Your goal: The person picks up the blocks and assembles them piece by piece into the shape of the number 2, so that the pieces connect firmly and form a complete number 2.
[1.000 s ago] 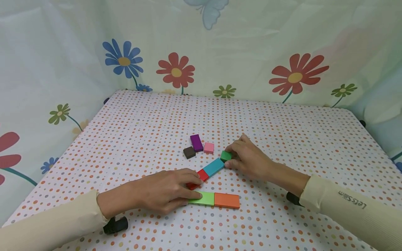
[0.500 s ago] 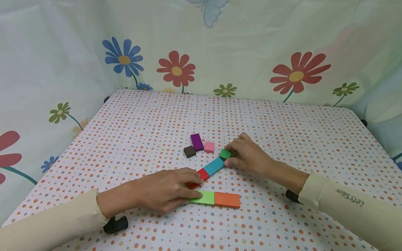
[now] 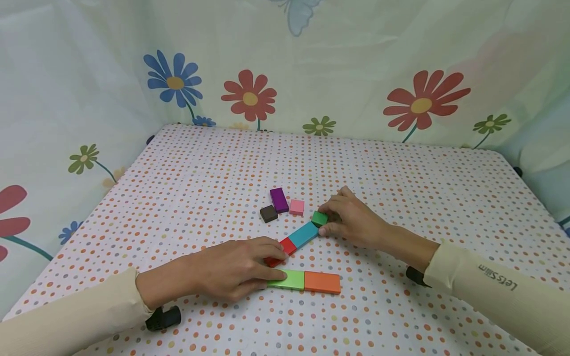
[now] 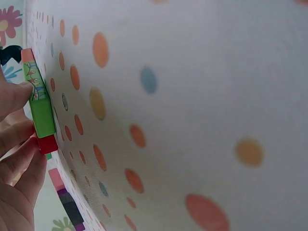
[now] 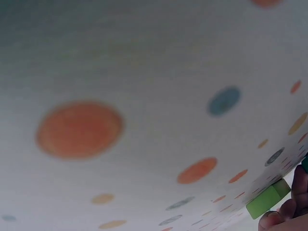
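The left hand (image 3: 236, 264) lies over the joined end of two rows of flat blocks. Its thumb and index finger hold the light green block (image 3: 291, 279); another fingertip touches the red block (image 3: 288, 246). In the left wrist view, the thumb is against the printed side of the light green block (image 4: 41, 106), fingers by the red end (image 4: 47, 144). The right hand (image 3: 354, 220) pinches a small green block (image 3: 319, 218) at the far end of the blue block (image 3: 304, 235). An orange block (image 3: 322, 282) continues the near row.
Beyond the rows lie a purple block (image 3: 279, 200), a pink block (image 3: 297, 207) and a dark brown block (image 3: 268, 213). A dotted cloth (image 3: 200, 198) covers the table. Flowered curtain (image 3: 343, 64) hangs around its back and sides.
The right hand nudges the green block slightly toward the blue block's end. The left hand and the other blocks stay in place; the head view tilts slightly.
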`<state>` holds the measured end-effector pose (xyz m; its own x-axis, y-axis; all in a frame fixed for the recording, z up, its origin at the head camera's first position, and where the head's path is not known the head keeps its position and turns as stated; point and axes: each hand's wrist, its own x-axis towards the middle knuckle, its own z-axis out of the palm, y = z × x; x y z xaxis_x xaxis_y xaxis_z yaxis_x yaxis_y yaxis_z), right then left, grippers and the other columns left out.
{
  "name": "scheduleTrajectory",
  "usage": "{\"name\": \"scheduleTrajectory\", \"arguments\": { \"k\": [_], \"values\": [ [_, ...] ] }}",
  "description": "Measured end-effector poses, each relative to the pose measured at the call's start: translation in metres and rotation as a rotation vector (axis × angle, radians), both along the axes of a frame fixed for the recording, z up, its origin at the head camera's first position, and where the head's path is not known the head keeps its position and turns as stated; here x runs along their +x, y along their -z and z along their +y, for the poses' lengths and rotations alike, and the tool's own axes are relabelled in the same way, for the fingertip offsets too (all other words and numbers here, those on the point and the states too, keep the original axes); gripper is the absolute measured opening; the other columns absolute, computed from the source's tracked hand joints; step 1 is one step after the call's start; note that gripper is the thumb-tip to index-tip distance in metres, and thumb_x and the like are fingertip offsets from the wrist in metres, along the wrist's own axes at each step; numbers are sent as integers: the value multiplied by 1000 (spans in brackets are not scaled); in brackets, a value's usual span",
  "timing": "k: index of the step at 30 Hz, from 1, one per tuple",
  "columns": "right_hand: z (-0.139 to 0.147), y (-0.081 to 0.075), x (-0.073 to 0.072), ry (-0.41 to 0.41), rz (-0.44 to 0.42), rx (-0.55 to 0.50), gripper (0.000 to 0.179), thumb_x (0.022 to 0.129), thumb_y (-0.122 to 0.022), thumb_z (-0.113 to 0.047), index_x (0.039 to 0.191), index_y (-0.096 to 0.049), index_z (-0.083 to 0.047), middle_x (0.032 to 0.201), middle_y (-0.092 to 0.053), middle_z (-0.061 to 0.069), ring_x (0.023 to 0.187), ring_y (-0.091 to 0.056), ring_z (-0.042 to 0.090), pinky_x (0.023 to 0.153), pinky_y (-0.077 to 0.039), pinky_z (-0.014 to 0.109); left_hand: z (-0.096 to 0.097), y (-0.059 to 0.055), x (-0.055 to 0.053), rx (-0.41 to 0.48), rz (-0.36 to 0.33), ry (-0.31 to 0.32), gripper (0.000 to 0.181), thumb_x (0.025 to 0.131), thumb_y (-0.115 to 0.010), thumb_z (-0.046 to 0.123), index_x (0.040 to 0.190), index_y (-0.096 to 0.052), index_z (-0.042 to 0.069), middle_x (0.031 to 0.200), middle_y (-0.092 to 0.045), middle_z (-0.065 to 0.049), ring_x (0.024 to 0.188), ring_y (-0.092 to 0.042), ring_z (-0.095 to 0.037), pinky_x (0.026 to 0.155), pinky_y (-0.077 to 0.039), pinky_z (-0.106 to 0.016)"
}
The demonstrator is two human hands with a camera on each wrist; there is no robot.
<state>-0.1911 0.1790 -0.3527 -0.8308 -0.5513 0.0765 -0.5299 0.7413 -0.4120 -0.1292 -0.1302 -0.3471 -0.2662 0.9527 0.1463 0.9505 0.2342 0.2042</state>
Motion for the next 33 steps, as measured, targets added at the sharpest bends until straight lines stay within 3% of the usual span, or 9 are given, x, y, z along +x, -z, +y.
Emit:
{"name": "scheduleTrajectory", "arguments": {
  "k": [33],
  "values": [
    [-2, -2, 0, 9, -22, 2, 45, 81, -86, -29, 115, -73, -3, 104, -69, 1, 98, -42, 19, 79, -43, 34, -1, -1, -1, -3, 21, 11, 30, 98, -64, 20, 127, -73, 19, 138, -59, -4, 135, -47, -19, 115, -39, -31]
  ]
}}
